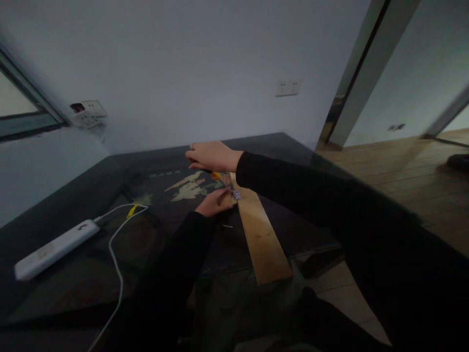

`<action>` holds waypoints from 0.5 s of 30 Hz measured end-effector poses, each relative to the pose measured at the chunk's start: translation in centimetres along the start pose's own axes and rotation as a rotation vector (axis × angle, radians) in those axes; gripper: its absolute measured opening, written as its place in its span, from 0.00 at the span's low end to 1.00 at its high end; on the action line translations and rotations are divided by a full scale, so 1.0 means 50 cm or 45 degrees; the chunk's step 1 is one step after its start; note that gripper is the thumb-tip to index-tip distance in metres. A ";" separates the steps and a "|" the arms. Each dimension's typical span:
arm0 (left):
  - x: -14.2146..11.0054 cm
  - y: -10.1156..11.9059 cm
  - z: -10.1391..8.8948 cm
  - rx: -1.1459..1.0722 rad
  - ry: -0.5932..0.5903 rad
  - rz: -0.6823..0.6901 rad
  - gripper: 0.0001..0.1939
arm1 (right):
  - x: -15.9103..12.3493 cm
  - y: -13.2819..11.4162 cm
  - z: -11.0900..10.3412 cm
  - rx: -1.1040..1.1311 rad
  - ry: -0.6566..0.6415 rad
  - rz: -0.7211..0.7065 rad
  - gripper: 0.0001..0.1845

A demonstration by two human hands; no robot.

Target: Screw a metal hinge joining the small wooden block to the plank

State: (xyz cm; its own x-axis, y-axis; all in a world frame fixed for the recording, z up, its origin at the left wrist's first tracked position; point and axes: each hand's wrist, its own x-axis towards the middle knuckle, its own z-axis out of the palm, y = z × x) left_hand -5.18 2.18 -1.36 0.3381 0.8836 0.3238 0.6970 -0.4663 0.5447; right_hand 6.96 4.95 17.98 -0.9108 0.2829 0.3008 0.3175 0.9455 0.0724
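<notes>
A long pale wooden plank (pixel 264 239) lies on the dark glass table (pixel 73 205), its near end sticking out past the table's front edge. My left hand (pixel 214 202) rests at the plank's left side near its far end, fingers curled against the wood. My right hand (pixel 210 155) is above it, closed on a tool with an orange part (pixel 215 175) that reaches down toward the plank. A small white tag (pixel 236 195) sits on the plank beside my left hand. A thin nail-like pin (pixel 227 226) lies on the table near the plank.
A white power strip (pixel 54 249) with white cables (pixel 117 264) lies on the table's left. Wall sockets (pixel 88 113) sit at the left corner, and another socket pair (pixel 287 87) is on the back wall. Wooden floor (pixel 395 166) and a doorway open to the right.
</notes>
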 end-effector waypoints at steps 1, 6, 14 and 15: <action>0.000 0.001 0.000 -0.001 0.004 -0.008 0.32 | 0.004 0.004 0.005 0.002 -0.001 -0.001 0.16; -0.001 0.005 -0.004 -0.003 -0.012 -0.045 0.32 | 0.020 0.021 0.000 0.230 -0.141 -0.166 0.17; -0.001 0.007 -0.004 -0.028 0.014 -0.066 0.32 | -0.013 0.002 0.000 0.078 0.033 0.030 0.14; -0.001 0.006 -0.003 -0.028 0.019 -0.067 0.32 | -0.011 0.004 0.003 0.109 0.023 0.027 0.15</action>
State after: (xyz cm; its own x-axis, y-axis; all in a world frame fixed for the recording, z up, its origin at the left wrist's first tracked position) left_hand -5.09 2.01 -1.11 0.2918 0.9062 0.3060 0.6994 -0.4204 0.5781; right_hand 7.47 5.01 17.68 -0.8991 0.3004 0.3184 0.3120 0.9500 -0.0153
